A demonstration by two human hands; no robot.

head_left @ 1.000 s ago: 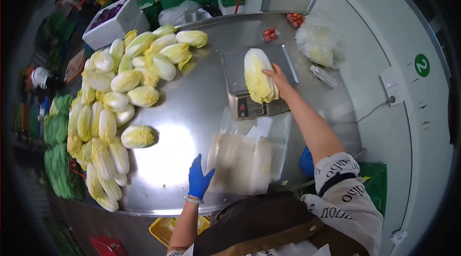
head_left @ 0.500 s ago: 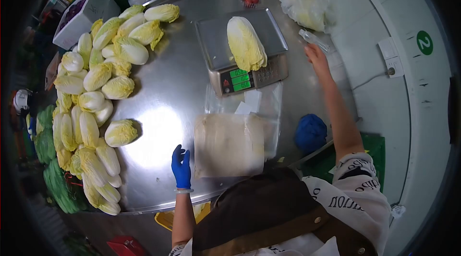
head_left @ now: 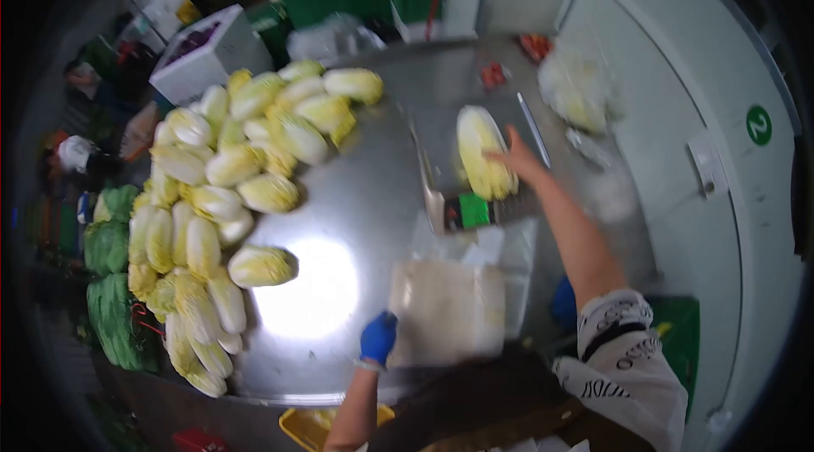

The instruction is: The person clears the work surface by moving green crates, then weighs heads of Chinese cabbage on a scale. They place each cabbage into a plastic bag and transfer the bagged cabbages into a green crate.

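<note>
My bare right hand (head_left: 515,155) reaches over a napa cabbage (head_left: 481,142) on the scale's metal tray. Its fingers overlap the cabbage's right side, with the thumb spread apart from them. The digital scale (head_left: 435,208) shows a green lit display, its figures blurred. My left hand (head_left: 379,338), in a blue glove, is by the left edge of a pale, flat stack of sheets (head_left: 449,308). Its fingers look curled in, and I cannot tell what they hold. Clear plastic film (head_left: 519,270) lies around the stack, with small white papers (head_left: 483,246) below the scale.
Many napa cabbages (head_left: 227,165) are heaped along the table's left side, one (head_left: 260,266) lying apart. At the back are a white box (head_left: 208,58) and small tomato packs (head_left: 493,75). A bagged cabbage (head_left: 579,87) stands by the right wall; a blue bundle (head_left: 563,304) lies right.
The view has shifted. My right hand has moved from beside the clear plastic at the right to the cabbage on the scale. My left hand has gone from spread to curled, closer to the stack.
</note>
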